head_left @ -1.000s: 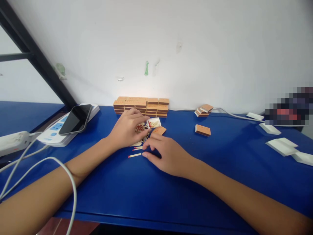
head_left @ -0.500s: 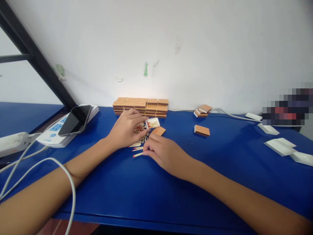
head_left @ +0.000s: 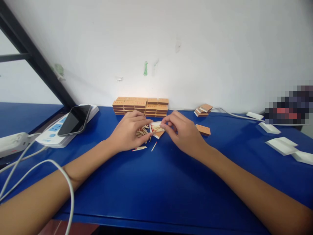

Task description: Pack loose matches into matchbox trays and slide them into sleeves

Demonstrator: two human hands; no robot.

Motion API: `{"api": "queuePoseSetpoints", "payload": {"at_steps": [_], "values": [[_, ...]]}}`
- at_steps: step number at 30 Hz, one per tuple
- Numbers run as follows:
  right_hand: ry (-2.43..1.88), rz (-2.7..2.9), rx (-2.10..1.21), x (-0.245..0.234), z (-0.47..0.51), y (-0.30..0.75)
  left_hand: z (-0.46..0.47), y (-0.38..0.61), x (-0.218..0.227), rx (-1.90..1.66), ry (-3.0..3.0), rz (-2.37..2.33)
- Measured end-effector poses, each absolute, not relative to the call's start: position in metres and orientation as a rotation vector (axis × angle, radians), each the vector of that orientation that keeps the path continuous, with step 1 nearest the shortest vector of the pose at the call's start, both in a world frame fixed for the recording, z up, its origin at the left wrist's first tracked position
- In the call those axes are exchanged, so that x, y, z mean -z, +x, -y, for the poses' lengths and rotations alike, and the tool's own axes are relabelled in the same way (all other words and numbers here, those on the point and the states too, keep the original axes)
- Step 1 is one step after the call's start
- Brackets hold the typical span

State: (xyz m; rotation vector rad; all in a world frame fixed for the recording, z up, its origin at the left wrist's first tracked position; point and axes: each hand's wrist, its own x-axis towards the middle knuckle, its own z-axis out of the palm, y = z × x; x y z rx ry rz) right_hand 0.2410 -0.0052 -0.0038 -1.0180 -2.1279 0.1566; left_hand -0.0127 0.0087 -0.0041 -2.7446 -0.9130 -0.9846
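A white matchbox tray (head_left: 151, 126) holding red-tipped matches is gripped at its left side by my left hand (head_left: 129, 132), thumb in front and fingers behind. At the tray's right end, my right hand (head_left: 179, 129) pinches pale matchsticks (head_left: 160, 127) between thumb and forefinger; how many is hidden. Beneath the tray lies an orange matchbox cover (head_left: 158, 134), partly covered. A pile of loose matches (head_left: 142, 132) shows beside my left fingers. Nearer me are a few separate matches (head_left: 140, 148) and one single match (head_left: 154, 146).
Stacked orange matchboxes (head_left: 140, 106) stand against the wall. To the right are a small matchbox pile (head_left: 203, 110), a single matchbox (head_left: 203, 130) and several white trays (head_left: 281, 146). A phone (head_left: 75, 120) rests on a power strip (head_left: 52, 137) at left; a white cable (head_left: 69, 186) crosses my left forearm.
My right hand has moved up and right, from a match on the table to the tray's right end. The tray has shifted slightly right and lower. One match now lies apart in front.
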Motion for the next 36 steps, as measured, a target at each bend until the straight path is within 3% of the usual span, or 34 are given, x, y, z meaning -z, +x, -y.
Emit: {"api": "queuePoseSetpoints", "payload": {"at_steps": [17,36], "values": [[-1.008,2.418,-0.491,0.019,0.040,0.203,-0.015,-0.016,0.008,0.985,-2.648,0.979],[-1.078,2.487,-0.439,0.012,0.033,0.214,-0.016,-0.017,0.008,0.970,-2.669,0.978]]}}
